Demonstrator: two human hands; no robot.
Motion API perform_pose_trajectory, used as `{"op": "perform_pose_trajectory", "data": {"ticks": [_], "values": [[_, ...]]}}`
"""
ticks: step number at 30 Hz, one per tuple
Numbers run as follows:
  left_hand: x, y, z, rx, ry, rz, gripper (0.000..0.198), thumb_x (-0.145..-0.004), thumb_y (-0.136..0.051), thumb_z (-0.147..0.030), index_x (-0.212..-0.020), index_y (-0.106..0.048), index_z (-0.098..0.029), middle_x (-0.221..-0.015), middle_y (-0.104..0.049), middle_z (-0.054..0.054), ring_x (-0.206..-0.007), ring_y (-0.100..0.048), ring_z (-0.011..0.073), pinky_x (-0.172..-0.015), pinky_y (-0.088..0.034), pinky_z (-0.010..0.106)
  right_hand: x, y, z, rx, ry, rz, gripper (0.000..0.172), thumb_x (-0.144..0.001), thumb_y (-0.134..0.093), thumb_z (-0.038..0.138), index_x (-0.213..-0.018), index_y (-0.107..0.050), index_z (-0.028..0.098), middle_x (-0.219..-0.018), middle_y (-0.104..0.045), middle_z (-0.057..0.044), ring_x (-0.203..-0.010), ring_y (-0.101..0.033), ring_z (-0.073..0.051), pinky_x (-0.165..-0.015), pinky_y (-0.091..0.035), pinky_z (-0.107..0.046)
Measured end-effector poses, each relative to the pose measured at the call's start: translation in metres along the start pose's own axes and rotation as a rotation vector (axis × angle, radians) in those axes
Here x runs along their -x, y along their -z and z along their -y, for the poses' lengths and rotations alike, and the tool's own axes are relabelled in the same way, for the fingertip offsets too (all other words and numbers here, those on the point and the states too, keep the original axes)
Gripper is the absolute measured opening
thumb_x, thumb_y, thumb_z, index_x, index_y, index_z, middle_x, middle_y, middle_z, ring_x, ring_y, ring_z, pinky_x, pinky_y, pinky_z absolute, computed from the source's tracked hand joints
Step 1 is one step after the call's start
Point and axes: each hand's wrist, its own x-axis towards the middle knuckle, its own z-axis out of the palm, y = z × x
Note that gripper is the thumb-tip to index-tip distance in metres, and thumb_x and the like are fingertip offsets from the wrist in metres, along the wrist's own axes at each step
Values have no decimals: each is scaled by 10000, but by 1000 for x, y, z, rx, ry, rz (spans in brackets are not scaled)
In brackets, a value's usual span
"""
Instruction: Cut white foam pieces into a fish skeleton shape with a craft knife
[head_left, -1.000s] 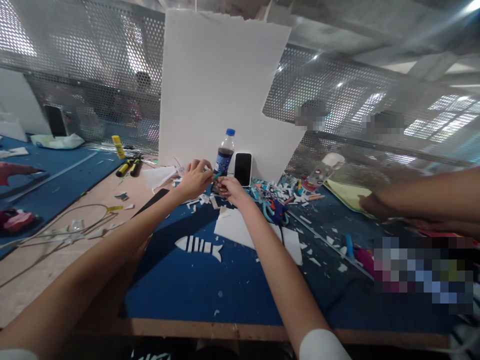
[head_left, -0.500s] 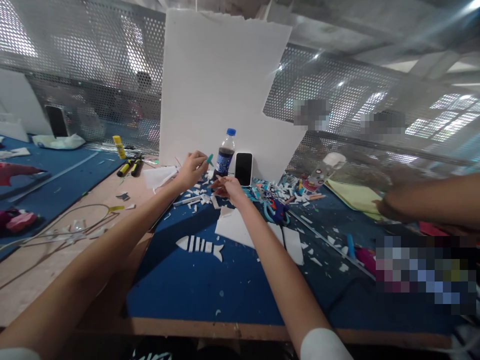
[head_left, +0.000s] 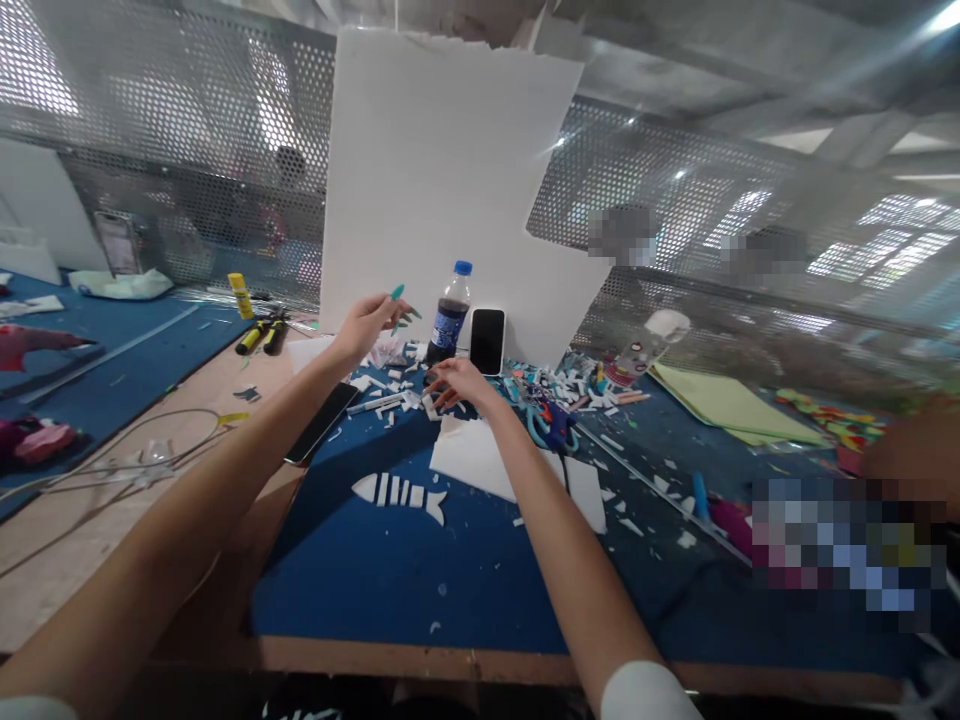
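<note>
My left hand is raised above the blue mat, fingers pinched on a small teal tool. My right hand rests low among white foam scraps, fingers spread and touching them, just in front of a dark soda bottle with a blue cap. A white phone leans on a tall white foam board behind the bottle. A white fish-skeleton cutout lies on the mat between my forearms. White foam sheet pieces lie under my right wrist.
A black phone lies at the mat's left edge. Blue scissors and coloured scraps sit right of my hand. Yellow-green paper lies far right. Yellow-handled tools, a glue stick and loose wire are on the left.
My left hand lifted up and left with the teal tool, away from my right hand. The right hand dropped to the scraps and opened. The other person's arm withdrew at right.
</note>
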Motion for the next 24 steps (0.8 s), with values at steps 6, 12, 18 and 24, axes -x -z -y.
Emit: {"op": "perform_pose_trajectory", "data": {"ticks": [6,12,18,24], "values": [[4,0,-9,126,41,-6,360,-856,-514,-365,-564,-467,-161,-865,-652,49,-817,-591,130,-718,-442,249,5,-9,0,105,166,-11,193,-867,-601,231,-1030,-520,168,-713,-657,15,-423,-575,-87,-394,-475,-199],[10,-5,-27,199,62,55,354,-874,-505,-310,-558,-455,-159,-714,-607,18,-727,-608,106,-744,-474,247,-1,-14,-11,150,326,-59,518,-761,-676,190,-1217,-432,230,-765,-661,31,-410,-586,-83,-346,-461,-170],[16,-8,-43,226,69,83,356,-917,-446,-251,-575,-466,-155,-664,-577,6,-665,-608,86,-694,-499,223,-5,-16,-11,199,310,122,239,-829,-558,145,-1060,-614,170,-753,-693,-17,-542,-671,-137,-440,-533,-213],[17,-7,-53,228,45,95,369,-930,-442,-257,-575,-462,-157,-632,-546,-2,-608,-585,77,-624,-526,207,-5,-11,-11,280,304,167,188,-895,-572,280,-997,-619,129,-879,-668,-35,-721,-652,-130,-630,-558,-281]]}}
